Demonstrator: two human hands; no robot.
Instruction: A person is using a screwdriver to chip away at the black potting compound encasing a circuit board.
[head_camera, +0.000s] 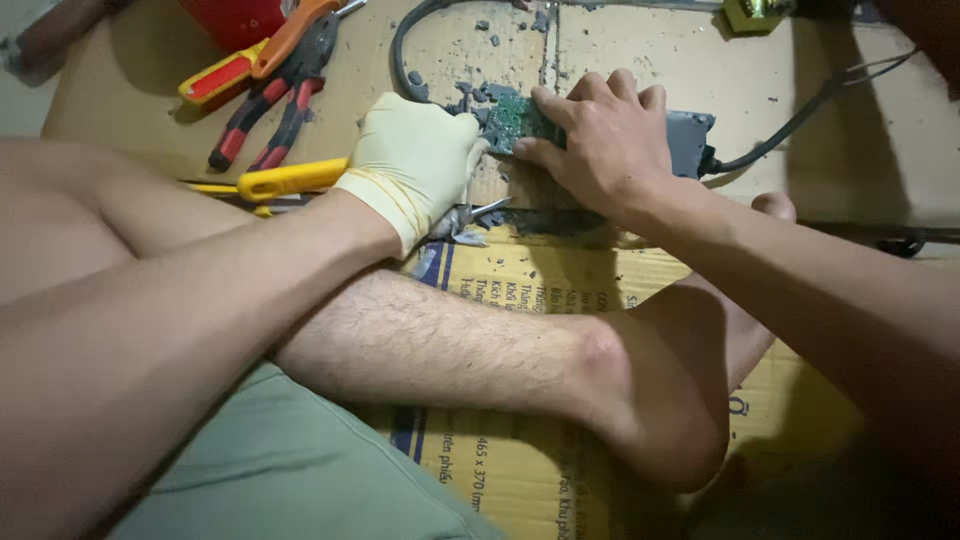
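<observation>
My bare right hand (600, 135) presses down the green circuit board (515, 120); my gloved left hand (415, 165) grips a metal tool (478, 212), prying the grey casing (690, 135) carefully

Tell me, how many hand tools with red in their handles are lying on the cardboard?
2: a red-and-yellow handled tool at upper left, and red-and-black handled pliers just right of it, partly under an orange-handled tool. Others may lie hidden behind the arms.

flattened tan cardboard box (560, 455) under the legs, blue stripe and dark printed text, grey crumbs on it
</observation>
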